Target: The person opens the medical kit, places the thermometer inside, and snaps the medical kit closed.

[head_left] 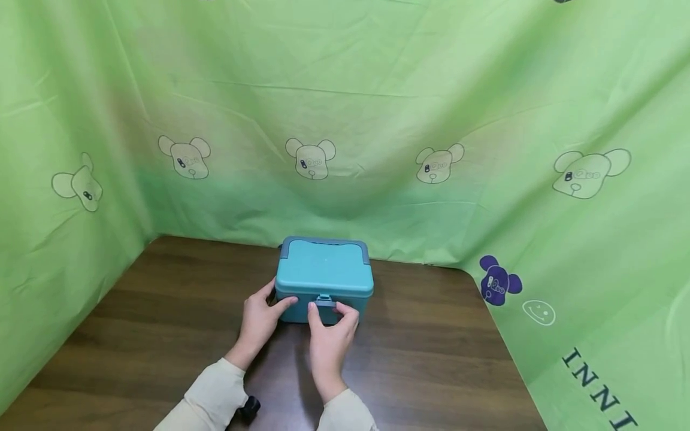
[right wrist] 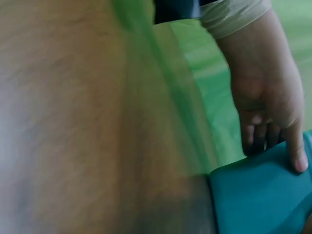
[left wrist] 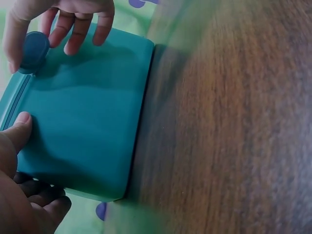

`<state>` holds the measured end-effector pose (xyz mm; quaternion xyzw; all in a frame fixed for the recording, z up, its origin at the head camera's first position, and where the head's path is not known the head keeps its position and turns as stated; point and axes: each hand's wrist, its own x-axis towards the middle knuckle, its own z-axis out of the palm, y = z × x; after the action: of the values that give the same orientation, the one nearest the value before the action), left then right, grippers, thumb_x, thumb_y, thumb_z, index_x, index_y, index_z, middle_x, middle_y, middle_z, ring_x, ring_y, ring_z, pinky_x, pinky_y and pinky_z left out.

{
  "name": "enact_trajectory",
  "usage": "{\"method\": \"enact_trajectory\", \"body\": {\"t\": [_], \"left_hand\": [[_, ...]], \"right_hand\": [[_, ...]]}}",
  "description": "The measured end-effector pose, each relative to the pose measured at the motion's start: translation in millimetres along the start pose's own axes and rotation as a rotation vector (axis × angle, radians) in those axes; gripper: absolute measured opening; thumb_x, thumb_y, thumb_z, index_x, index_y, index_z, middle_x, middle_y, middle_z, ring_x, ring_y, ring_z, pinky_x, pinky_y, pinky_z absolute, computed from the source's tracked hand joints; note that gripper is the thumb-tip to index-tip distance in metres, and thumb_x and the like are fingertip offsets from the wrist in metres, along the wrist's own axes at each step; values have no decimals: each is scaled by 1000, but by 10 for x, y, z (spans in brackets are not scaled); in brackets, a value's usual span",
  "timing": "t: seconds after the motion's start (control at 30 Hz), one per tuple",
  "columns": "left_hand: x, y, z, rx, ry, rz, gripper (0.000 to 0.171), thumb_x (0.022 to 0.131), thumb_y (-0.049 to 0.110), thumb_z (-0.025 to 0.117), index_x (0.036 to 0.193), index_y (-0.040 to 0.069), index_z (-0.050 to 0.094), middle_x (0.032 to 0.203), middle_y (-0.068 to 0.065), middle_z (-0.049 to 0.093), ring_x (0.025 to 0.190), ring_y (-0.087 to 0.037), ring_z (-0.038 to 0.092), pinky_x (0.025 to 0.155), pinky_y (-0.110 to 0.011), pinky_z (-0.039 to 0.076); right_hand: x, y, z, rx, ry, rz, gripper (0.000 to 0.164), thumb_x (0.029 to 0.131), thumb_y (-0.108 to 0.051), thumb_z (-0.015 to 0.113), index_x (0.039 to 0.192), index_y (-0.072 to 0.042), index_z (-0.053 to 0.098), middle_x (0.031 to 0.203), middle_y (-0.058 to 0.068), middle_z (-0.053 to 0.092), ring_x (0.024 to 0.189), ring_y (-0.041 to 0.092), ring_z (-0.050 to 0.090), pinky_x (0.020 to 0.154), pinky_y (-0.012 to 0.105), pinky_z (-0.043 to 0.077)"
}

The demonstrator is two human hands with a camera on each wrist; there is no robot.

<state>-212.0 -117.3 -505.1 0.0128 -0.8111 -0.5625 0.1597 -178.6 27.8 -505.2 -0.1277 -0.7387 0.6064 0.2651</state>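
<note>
A teal lidded storage box [head_left: 325, 263] stands on the wooden table, its lid down and a grey-blue carry handle [head_left: 286, 248] folded flat on top. My left hand [head_left: 259, 317] grips the box at its left front corner, thumb [left wrist: 22, 127] on the front wall and the other fingers round the side. At the middle of the front, my right hand [head_left: 331, 341] holds the grey-blue latch [head_left: 326, 303] between thumb and forefinger. Seen from the left wrist, the latch [left wrist: 35, 52] tilts out from the wall, with the remaining fingers hanging loosely in front of it.
The dark wooden table [head_left: 431, 359] meets a green curtain [head_left: 377, 120] printed with bear heads just behind the box. The curtain also hangs along the left and right sides. A black object [head_left: 249, 409] sits beside the left sleeve.
</note>
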Motion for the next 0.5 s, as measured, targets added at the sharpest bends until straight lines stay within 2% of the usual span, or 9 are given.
{"method": "enact_trajectory", "body": {"t": [0.17, 0.5], "left_hand": [[11, 10, -1, -3, -7, -4, 80, 83, 45, 84, 147, 7, 56, 142, -13, 62, 133, -30, 58, 105, -51, 51], [5, -8, 4, 1, 1, -6, 80, 83, 46, 84, 148, 9, 55, 142, -13, 62, 133, -30, 58, 103, -50, 52]], "right_hand": [[25, -96, 26, -9, 27, 3, 56, 82, -41, 87, 117, -12, 53, 112, 4, 55, 106, 24, 55, 87, 39, 44], [53, -124, 84, -48, 75, -80, 51, 82, -35, 88, 113, -12, 55, 109, 5, 54, 103, 24, 50, 91, 39, 35]]}}
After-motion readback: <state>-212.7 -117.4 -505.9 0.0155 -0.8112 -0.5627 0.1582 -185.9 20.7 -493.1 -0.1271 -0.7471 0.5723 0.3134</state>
